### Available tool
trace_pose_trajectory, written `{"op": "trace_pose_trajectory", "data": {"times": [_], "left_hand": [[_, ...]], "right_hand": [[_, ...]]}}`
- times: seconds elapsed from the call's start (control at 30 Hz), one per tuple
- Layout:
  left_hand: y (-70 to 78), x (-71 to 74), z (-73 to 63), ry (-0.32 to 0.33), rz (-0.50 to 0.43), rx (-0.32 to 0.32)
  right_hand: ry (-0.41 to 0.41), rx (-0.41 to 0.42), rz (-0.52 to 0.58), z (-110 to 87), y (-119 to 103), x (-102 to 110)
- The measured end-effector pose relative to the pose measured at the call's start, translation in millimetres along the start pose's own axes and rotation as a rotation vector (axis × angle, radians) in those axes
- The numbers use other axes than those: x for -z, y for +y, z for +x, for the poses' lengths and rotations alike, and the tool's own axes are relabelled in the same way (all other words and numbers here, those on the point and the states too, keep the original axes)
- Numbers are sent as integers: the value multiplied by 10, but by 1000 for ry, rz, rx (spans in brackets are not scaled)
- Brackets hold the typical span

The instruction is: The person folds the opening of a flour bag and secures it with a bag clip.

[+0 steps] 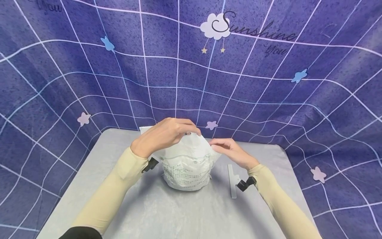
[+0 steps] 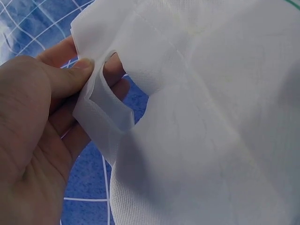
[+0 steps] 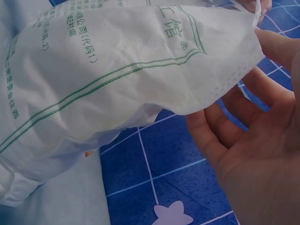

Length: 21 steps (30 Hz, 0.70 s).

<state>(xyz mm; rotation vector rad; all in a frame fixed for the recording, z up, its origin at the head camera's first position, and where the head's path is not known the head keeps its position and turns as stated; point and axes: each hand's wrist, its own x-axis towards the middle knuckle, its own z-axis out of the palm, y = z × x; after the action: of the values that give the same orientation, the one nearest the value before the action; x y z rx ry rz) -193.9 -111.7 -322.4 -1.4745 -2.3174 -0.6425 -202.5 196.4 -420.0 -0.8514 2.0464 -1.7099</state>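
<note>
A white fabric-like carrier bag [image 1: 186, 172] with green print and a cut-out handle hole stands upright, its lower part bulging; the contents are hidden. My left hand [image 1: 168, 132] pinches its top edge beside the handle hole, thumb in front and fingers behind, as the left wrist view shows. On the bag's right upper edge is my right hand [image 1: 232, 151]. In the right wrist view its thumb [image 3: 276, 44] meets the edge near the corner, and the other fingers [image 3: 239, 103] lie behind the bag.
A slim white bar [image 1: 232, 182] with a short side projection lies right of the bag, near the black right wrist mount [image 1: 246, 183]. The grey-covered table [image 1: 185, 215] backs onto a blue grid-patterned curtain [image 1: 191, 66], which also hangs along both sides.
</note>
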Motion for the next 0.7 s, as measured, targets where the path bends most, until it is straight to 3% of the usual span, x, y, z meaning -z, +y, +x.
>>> {"op": "trace_pose_trajectory", "data": {"times": [0.27, 0.5, 0.7], "left_hand": [[9, 3, 6, -12, 7, 15], [6, 1, 4, -14, -2, 22], [25, 10, 8, -24, 3, 72]], "right_hand": [[-12, 51, 35, 6, 11, -29], [39, 73, 31, 46, 11, -83], [92, 106, 43, 70, 36, -141]]}}
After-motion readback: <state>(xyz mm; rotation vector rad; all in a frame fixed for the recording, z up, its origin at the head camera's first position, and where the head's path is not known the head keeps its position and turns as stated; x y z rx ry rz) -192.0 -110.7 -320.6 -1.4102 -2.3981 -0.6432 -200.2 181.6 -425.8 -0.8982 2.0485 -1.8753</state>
